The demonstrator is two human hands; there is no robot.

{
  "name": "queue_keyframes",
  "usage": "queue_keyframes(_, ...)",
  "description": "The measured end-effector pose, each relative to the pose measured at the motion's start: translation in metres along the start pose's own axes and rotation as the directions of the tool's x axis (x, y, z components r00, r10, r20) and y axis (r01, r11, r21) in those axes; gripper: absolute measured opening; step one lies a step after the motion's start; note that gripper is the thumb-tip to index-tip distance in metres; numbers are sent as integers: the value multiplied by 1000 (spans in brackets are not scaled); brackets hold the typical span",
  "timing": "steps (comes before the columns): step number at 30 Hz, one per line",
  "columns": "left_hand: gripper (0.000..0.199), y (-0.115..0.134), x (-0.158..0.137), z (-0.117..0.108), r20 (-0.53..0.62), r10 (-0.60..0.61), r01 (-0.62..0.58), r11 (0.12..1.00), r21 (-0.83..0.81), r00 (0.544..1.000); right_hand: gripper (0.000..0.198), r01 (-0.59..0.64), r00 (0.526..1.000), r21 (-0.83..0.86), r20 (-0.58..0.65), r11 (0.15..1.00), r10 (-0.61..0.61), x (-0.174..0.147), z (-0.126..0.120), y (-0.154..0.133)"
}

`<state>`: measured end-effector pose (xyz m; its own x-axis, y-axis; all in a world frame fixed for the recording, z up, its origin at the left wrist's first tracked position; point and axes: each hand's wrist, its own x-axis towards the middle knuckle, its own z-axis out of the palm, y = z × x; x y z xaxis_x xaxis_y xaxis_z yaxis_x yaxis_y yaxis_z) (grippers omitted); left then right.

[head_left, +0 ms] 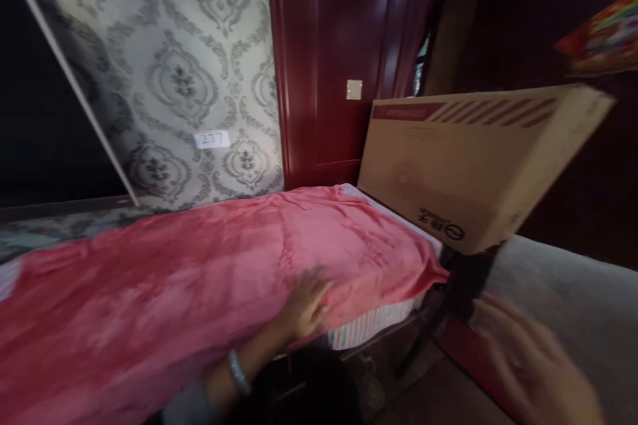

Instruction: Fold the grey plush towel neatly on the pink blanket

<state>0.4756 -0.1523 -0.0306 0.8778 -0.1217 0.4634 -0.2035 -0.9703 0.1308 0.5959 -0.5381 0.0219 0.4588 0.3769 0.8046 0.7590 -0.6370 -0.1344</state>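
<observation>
A pink plush blanket lies spread over a long, low bed-like surface, with some creases near its far right end. My left hand, with a bracelet on its wrist, is at the blanket's front edge. Its fingers are curled against the fabric and look closed on it, though the picture is slightly blurred. Beneath the blanket, a striped cloth shows along the front edge. My right hand is in the air at the lower right, motion-blurred, fingers stretched out and holding nothing.
A large flat cardboard box stands tilted at the blanket's right end. Behind are patterned wallpaper with a paper label, and a dark red panel with a switch. A dark screen-like panel is at left.
</observation>
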Motion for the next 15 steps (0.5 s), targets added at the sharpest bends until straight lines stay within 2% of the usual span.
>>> queue_keyframes(2, 49, -43, -53, -25, -73, -192, 199, 975, 102, 979, 34, 125, 992, 135, 16, 983, -128, 5, 52, -28)
queue_keyframes(3, 49, -60, -79, -39, -117, -288, 304, 940, 152, 950, 32, 152, 987, 190, 31, 970, -161, 8, 78, -39)
queue_keyframes(5, 48, -84, -130, -69, -189, -469, 504, 827, 247, 862, 31, 176, 978, 281, 57, 943, -199, 18, 126, -56)
queue_keyframes(6, 48, -90, -154, -82, -226, -557, 602, 746, 286, 799, 31, 188, 973, 318, 68, 929, -221, 24, 149, -62)
queue_keyframes(8, 48, -91, -197, -103, -273, -686, 734, 584, 348, 675, 34, 223, 960, 383, 72, 896, -269, 35, 193, -73)
queue_keyframes(10, 47, -82, -229, -117, -301, -761, 803, 453, 387, 574, 36, 264, 943, 440, 67, 858, -325, 41, 232, -81)
queue_keyframes(13, 47, -62, -261, -129, -343, -819, 863, 321, 391, 460, 37, 302, 915, 526, 74, 795, -396, 37, 278, -86)
queue_keyframes(15, 48, -50, -279, -134, -376, -844, 898, 246, 366, 384, 38, 254, 913, 583, 118, 772, -389, 28, 295, -84)
